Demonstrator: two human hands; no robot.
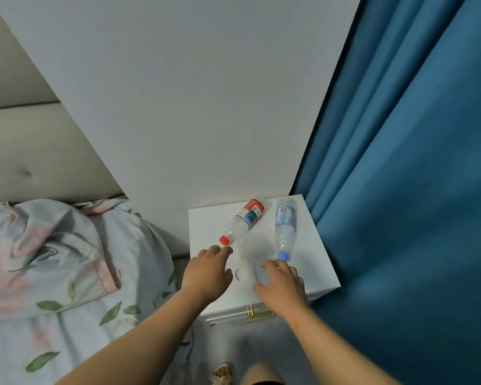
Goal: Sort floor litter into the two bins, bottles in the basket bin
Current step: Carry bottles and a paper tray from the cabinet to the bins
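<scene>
Two clear plastic bottles lie on their sides on a white nightstand (211, 223). One bottle with a red cap and red label (243, 220) points its cap toward me at the left. The other bottle, with a blue cap and pale blue label (284, 227), lies to its right, cap toward me. My left hand (207, 272) hovers just below the red cap, fingers loosely extended and holding nothing. Just below the blue cap is my right hand (282, 284), also relaxed and empty. A small white round object (243, 272) lies between my hands. No bin is in view.
A bed with floral bedding (53, 259) and a padded headboard (25, 151) stands at the left. Blue curtains (400, 190) hang close on the right of the nightstand. A brass drawer handle (257, 315) sits on its front. My foot (222, 373) shows on the floor below.
</scene>
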